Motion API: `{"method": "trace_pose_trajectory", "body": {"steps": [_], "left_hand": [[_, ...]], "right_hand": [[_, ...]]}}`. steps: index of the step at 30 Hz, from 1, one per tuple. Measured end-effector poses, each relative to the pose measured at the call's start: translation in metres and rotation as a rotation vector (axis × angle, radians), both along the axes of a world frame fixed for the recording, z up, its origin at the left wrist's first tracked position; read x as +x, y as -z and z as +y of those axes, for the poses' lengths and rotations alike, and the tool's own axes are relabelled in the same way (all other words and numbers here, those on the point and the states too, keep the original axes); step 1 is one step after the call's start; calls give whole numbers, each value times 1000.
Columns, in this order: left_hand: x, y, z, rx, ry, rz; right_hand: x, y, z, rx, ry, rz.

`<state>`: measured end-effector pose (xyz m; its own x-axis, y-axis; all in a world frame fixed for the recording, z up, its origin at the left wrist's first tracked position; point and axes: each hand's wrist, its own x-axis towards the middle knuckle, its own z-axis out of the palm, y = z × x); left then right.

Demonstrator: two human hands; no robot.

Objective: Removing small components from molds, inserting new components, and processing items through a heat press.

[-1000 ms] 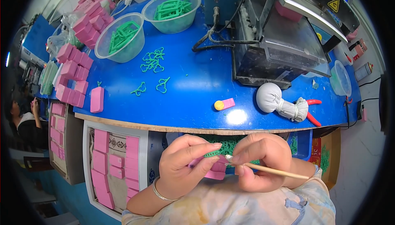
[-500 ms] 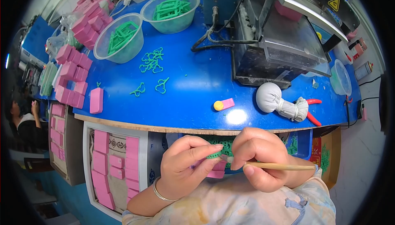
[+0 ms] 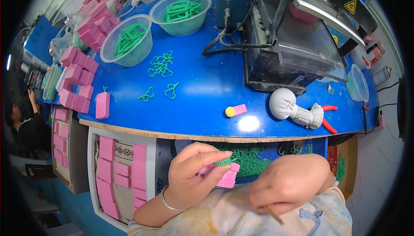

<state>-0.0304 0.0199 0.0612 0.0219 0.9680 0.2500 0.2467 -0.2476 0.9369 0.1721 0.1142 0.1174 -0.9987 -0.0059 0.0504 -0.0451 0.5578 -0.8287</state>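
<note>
My left hand (image 3: 196,171) is closed, with thumb and forefinger pinching a small green openwork wax piece (image 3: 223,162). A pink mould block (image 3: 227,179) lies against that hand's fingers, partly hidden by them. To the right, apart from it, my right hand (image 3: 286,182) is curled around a tool with a thin wooden handle (image 3: 274,214). Motion smears this hand, and the tool's tip is out of sight. Beyond both hands, a blue drawer or tray of tangled green pieces (image 3: 252,162) sits below the table edge.
On the blue table (image 3: 202,111) stand two bowls (image 3: 126,42) (image 3: 179,14) of green frames. Loose green pieces (image 3: 161,64), pink blocks (image 3: 77,74), a white cloth pouch (image 3: 282,103), and red-handled pliers (image 3: 329,126) lie around. A dark press machine (image 3: 280,63) fills the back right.
My right hand has drawn back toward my body and away from the green piece, tilting the wooden handle downward. My left hand stays nearly still. At far left, another person's arm has risen.
</note>
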Motion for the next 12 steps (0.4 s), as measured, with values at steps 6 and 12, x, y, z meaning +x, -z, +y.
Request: {"method": "trace_pose_trajectory", "body": {"steps": [6,12], "left_hand": [[4,6,0,-3,-84,-149],[3,2,-2,-308,-16,-577]], "right_hand": [[1,-2,-1,150,609,275],[0,22,0,511,1012,3]]}}
